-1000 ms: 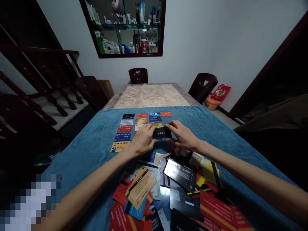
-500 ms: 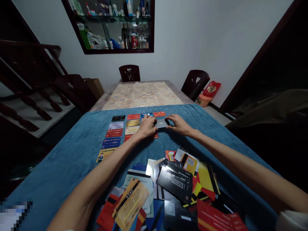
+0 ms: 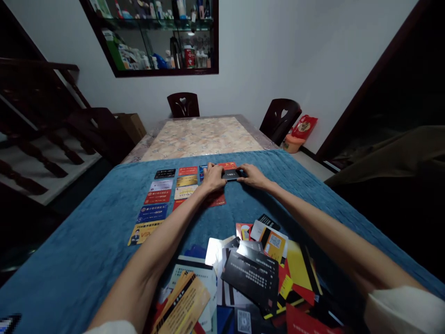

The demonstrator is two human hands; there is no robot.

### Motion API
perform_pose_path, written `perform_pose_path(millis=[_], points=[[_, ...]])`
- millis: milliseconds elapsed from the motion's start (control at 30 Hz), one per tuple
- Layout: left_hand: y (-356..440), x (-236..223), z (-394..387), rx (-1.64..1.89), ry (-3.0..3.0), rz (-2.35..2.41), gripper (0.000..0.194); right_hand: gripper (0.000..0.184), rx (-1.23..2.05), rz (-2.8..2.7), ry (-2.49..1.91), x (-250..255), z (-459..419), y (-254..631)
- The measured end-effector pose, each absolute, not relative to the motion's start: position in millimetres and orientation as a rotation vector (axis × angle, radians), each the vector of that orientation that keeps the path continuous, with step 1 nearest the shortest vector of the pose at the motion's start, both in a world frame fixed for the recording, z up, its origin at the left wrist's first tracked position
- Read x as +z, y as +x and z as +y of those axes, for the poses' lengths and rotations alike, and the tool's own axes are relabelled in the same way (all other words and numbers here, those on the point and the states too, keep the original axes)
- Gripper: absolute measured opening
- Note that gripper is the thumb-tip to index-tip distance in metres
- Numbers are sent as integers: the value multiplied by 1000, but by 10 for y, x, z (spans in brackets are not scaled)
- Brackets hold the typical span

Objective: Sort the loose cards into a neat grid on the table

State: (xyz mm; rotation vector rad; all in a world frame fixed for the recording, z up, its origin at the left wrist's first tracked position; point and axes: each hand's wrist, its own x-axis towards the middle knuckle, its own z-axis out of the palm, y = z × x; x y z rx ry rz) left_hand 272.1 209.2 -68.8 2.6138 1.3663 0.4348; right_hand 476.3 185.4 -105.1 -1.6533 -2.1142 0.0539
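Likely laying dark card toward far edge of worktop, pinched between part-closed left hand and right hand; next: align, release.

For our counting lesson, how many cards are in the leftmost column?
5, far to near: black card, pale card, red card, blue card, yellow card, partly covered. Any stacked beneath would be hidden.

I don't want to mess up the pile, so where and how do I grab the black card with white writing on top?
Probably by its two short edges, coming from left and right: the black card is thin, lies slantwise with nothing over it, and rests on other cards.
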Motion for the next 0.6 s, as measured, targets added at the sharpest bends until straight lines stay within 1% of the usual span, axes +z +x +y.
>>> perform_pose_path(millis=[200,433,600], points=[[2736,-729,2109,434,2630,1365,25,36,67,-2108,-1696,-1085,1909,4757],[2708,-795,2161,420,2644,1350,25,29,55,-2111,-1734,-1095,1879,4734],[2703,-793,2154,420,2634,1363,26,28,46,-2105,-1757,-1081,1860,4702]])
